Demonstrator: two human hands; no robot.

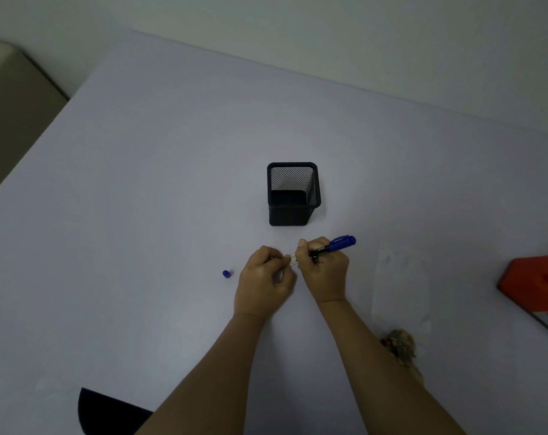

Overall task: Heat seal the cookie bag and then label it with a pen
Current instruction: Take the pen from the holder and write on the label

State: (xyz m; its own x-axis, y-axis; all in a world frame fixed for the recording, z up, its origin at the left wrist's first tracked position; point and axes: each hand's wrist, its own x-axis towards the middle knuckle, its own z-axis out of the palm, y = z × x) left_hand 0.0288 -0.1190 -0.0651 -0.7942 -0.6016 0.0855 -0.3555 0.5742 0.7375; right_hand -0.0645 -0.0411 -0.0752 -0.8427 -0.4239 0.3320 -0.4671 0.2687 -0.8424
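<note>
Cookie bag [401, 296] rt of arms; right hand [324, 268] grips pen [332, 246], left hand [264, 277] pinches label [293, 259].

Pale lavender table [141, 215] fills most of the view, far edge running diagonally against a plain off-white wall [329, 32]. Beige furniture [12, 98] sits off the left corner (cabinet or sofa arm, can't tell). Light is dim and even, soft glow mid-table, corners falling darker.
</note>
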